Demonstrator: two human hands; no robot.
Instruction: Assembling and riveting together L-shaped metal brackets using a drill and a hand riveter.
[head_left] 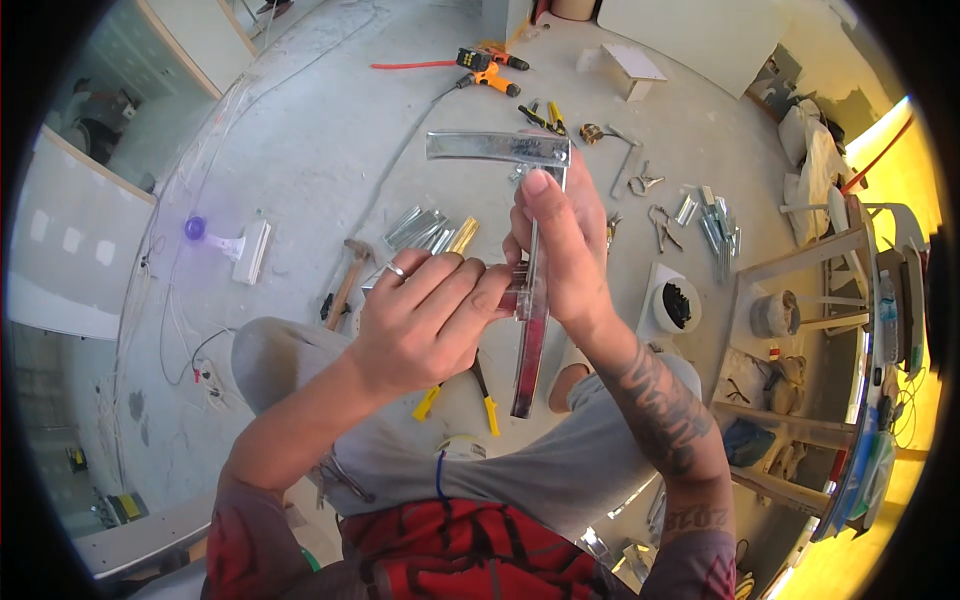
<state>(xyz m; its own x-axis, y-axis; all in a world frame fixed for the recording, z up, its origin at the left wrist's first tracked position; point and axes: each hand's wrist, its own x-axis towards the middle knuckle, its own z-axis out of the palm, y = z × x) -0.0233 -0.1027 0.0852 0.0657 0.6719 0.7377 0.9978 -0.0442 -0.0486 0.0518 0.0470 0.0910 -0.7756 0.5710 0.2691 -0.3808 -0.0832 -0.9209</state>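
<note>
Up in front of me is a piece made of shiny metal channel strips (480, 147). One strip points left from its top corner, and a long one runs down toward my knees. My right hand (572, 245) is wrapped round the long strip below the corner, thumb along its near face. My left hand (425, 320) closes on a short metal part that meets the long strip about midway; my fingers hide most of it. Below, yellow-handled snips (485, 395) lie on the floor between my legs. A hammer (348, 285) lies left of my left hand.
Cut channel pieces (418, 230) lie beyond my left hand, with more channel pieces (722, 235) at the right. A white bowl (660, 310) holds small black items. Further off lie locking pliers (645, 183), a tape measure (592, 133) and an orange drill (490, 78). Wooden shelving (800, 255) stands right.
</note>
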